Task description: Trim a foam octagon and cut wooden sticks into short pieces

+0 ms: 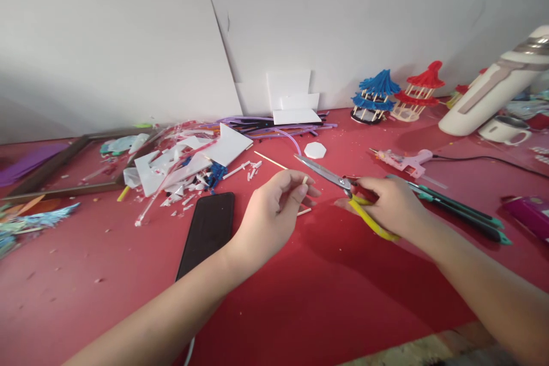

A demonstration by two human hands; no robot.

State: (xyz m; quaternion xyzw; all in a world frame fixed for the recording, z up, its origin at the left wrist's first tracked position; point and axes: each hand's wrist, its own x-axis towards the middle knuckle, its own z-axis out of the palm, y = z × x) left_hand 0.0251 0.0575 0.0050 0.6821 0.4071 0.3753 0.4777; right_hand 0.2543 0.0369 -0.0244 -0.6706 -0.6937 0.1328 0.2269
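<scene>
From where I stand, over the wearer's shoulder as the head camera has it, the left hand [274, 209] pinches a short pale stick [305, 180] between thumb and forefinger, its other fingers loosely curled behind. The right hand [392, 206], just to the right, has its fingers wrapped around the handles of the scissors [322, 171], whose blades point left and far, close by the left fingertips. The blades look nearly together.

That closeness is my worry: if the left hand drifted right, or the scissors swung near, a blade could nick a finger. The stick is so small that a loose pinch could drop it onto the red table [266, 320], perhaps among the white scraps [251, 171] to the far left.

Farther right, the pink glue gun [407, 162] lies with its cord trailing away (I can't tell whether it's hot); a careless right elbow or wrist snagging that cord could drag it into the white octagon [314, 150].
</scene>
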